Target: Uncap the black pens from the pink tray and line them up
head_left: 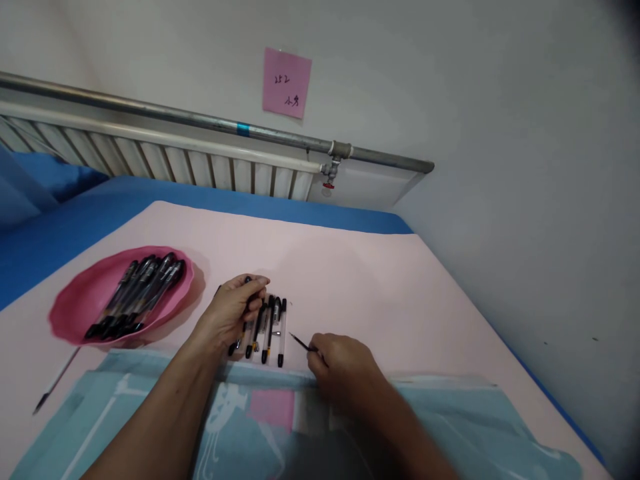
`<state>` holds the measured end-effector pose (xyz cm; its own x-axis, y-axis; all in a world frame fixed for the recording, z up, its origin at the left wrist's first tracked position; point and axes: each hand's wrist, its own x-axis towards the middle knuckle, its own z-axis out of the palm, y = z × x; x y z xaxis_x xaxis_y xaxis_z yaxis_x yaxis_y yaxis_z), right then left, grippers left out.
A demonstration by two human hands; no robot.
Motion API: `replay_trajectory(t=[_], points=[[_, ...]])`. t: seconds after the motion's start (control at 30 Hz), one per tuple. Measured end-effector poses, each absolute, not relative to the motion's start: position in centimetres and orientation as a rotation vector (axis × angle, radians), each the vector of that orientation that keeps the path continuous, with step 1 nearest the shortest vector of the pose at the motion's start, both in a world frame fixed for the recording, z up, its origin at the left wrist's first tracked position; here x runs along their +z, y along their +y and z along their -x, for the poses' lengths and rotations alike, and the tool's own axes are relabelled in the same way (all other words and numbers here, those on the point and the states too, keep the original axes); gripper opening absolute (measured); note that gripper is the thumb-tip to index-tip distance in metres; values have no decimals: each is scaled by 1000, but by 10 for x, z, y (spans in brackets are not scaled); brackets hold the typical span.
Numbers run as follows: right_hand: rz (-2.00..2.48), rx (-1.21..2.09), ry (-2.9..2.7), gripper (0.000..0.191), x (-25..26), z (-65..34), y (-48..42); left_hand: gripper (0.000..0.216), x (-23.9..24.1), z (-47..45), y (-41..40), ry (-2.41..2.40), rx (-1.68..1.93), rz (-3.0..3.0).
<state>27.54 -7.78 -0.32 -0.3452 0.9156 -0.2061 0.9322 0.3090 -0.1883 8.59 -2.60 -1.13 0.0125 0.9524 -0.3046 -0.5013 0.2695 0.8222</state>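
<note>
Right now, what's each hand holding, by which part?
Right hand pinches a pen refill by its near end; left hand grips a pen at its far end.

The pink-covered table [400, 287] holds a pink dish [75, 308] near its left edge, loose pens [271, 331] at the middle, and a blue cloth [475, 427] along the near edge.

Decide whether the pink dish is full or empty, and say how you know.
Partly full: the pink dish holds a bunch of black pens side by side; its left part is bare.
</note>
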Motion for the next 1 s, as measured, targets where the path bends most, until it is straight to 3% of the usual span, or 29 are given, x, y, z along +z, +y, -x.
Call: replay_trajectory(t=[0.53, 1.0], points=[[-1893, -433, 2496, 18, 0, -275, -63, 19, -12, -86, -25, 1009, 1213, -587], [-1944, -808, 2589, 15, -19, -256, -47, 15, -12, -86, -28, 1010, 1202, -610]])
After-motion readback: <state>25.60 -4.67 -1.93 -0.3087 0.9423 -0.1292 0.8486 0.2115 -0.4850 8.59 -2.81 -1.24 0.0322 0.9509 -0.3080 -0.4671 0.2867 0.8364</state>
